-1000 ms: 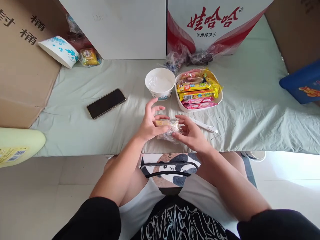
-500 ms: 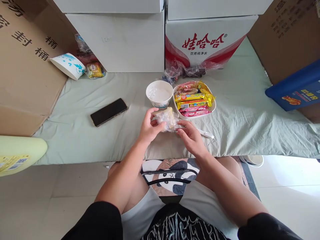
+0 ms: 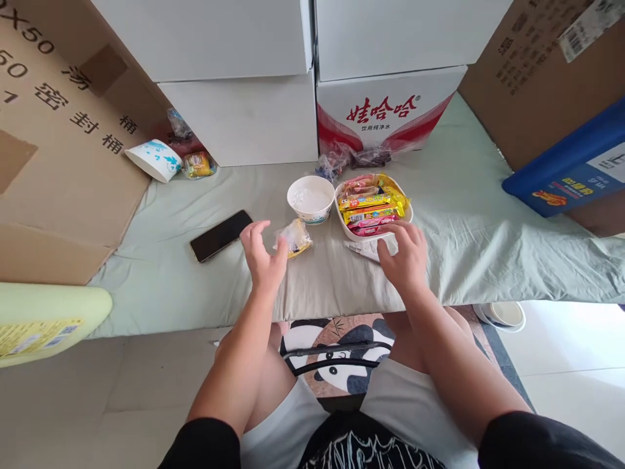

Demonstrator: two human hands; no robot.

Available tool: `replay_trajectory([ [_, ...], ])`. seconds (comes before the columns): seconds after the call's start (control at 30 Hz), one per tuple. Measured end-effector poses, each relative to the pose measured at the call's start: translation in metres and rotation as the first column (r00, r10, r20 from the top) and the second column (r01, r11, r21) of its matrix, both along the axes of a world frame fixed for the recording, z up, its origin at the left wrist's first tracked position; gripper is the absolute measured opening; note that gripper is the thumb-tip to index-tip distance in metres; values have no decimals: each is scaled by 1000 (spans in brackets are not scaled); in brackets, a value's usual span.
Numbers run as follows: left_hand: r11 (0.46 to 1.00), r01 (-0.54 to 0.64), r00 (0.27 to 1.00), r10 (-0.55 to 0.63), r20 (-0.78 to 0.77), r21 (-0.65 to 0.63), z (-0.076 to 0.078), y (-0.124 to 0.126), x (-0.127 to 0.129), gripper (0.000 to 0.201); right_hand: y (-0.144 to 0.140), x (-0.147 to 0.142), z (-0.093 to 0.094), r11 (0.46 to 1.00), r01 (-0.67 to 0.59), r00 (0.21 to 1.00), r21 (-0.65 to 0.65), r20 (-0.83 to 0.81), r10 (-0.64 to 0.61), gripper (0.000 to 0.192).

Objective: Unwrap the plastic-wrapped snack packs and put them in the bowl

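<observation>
The clear-wrapped yellowish packet (image 3: 295,238), held between 2 hands 0.5 s ago, now lies to the left, and the hands have spread well apart. Under everything stretches a pale green, creased cloth (image 3: 463,247). On the left leans a large brown cardboard carton with black characters (image 3: 53,215); a 2nd brown carton with a white label (image 3: 532,58) stands on the right. At the back is a white carton with red lettering (image 3: 385,111). A blue rectangular package (image 3: 571,169) is at the right, a rounded yellow-green plastic container (image 3: 53,306) at the left edge.

The left hand (image 3: 263,254) is wide, thumb away from its fingers, beside the packet; whether the thumb touches it, I cannot tell. The right hand (image 3: 405,254) is also wide, its fingers curved over the lower edge of a white oval tray (image 3: 343,225); contact is unclear. The tray holds yellow and pink wrapped snack bars (image 3: 371,203). Just left of it stands a white round bowl with a blue pattern (image 3: 311,213). A black flat phone (image 3: 221,236) lies left of the left hand. The packet rests on the cloth, in front of the bowl. Smallest is a slim white tool (image 3: 364,252), below the tray.
</observation>
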State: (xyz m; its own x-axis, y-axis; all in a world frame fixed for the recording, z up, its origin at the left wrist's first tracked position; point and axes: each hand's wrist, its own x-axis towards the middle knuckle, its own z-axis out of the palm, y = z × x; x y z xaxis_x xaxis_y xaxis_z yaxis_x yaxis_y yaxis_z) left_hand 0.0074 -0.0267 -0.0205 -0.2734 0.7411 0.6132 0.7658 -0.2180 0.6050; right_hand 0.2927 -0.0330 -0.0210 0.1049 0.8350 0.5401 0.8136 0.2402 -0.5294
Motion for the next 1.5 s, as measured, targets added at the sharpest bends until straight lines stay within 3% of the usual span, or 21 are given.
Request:
replay_trajectory([
  [0.13,971,98,975,-49,-218,220,10,-11,25,28,8,3,0,993,22,982,-117,187,1,24],
  [0.23,929,300,921,-223,-319,218,14,-18,57,23,14,1,6,982,20,969,-187,245,27,23],
  [0.33,887,451,852,-395,-343,97,18,-11,92,20,20,8,16,967,-4,956,-253,281,78,23],
  [0.5,831,526,787,-557,-264,-183,30,28,150,21,26,52,30,943,29,943,-333,320,84,25],
  [0.67,679,620,678,-716,-167,-394,32,74,214,24,32,121,18,953,159,933,-258,354,-60,23],
  [0.77,677,587,680,-710,-184,-444,25,110,252,26,51,157,10,949,256,920,-185,348,-180,25],
  [0.87,664,509,657,-711,-252,-548,16,146,281,27,88,183,10,924,350,891,-154,360,-277,26],
  [1.0,665,499,615,-723,-314,-555,0,171,295,30,157,209,15,922,320,894,-218,391,-217,28],
  [1.17,697,471,573,-708,-413,-541,-9,170,291,32,237,236,13,944,257,904,-207,396,-159,27],
  [1.33,690,477,559,-716,-419,-545,-10,168,287,29,295,249,19,936,225,902,-269,421,-96,30],
  [1.5,695,494,570,-712,-410,-522,-17,170,286,25,348,244,26,911,232,898,-340,434,-66,50],
])
